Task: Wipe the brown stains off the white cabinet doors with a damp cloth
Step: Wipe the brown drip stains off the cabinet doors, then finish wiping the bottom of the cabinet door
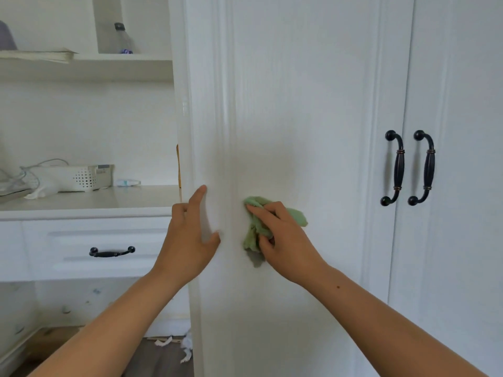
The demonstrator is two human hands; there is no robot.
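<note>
The wiping step is in hand: the right hand (283, 240) holds the green cloth (253, 229) bunched in its fingers, pressed on the white cabinet door (299, 104). The left hand (190, 235), fingers straight, steadies the door edge. No brown stain shows clearly; next, I think, rub around this spot.

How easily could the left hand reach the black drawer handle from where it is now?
Probably yes, easily. The left hand rests open on the edge of the cabinet door, holding nothing; the black drawer handle lies to its left and slightly lower, with nothing visible between them.
</note>
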